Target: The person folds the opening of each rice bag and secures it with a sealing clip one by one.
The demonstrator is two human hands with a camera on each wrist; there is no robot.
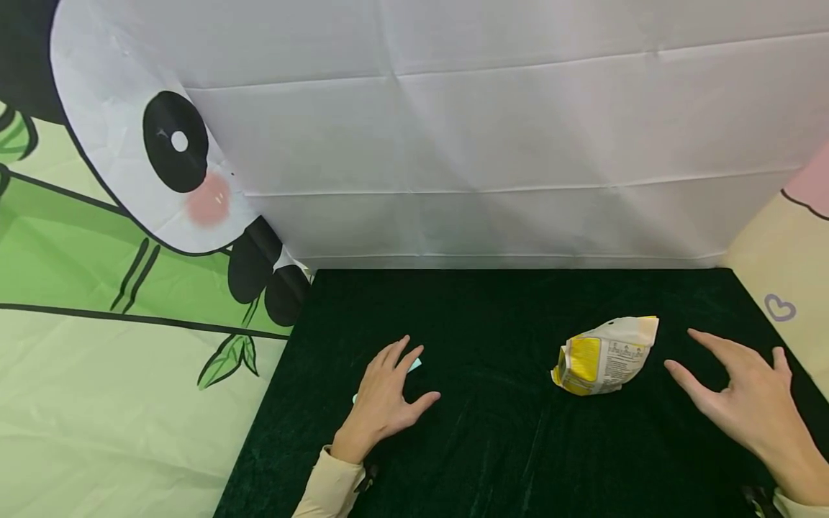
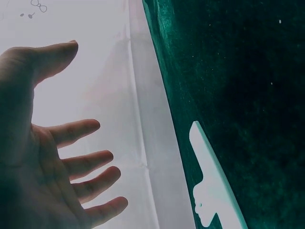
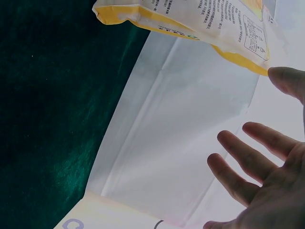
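Note:
A yellow and white printed food bag [image 1: 605, 356], crumpled and standing on the dark green cloth, is right of centre in the head view. To its right is my right hand [image 1: 745, 388], thumb and fingers spread, apart from the bag. My left hand [image 1: 385, 399] is at the left of the cloth with its fingers extended, holding nothing. Behind it in the head view lies a pale mint, long narrow object [image 1: 415, 365], mostly hidden. The left wrist view shows that object [image 2: 212, 176] with a tapered end and a shaped side piece; its kind is unclear.
Dark green cloth [image 1: 479, 432] covers the table. A white creased sheet [image 1: 492, 144] rises along the back edge. At the left hangs a green printed panel [image 1: 129, 403] with a cartoon panda, and a cream panel [image 1: 790, 273] borders the right side.

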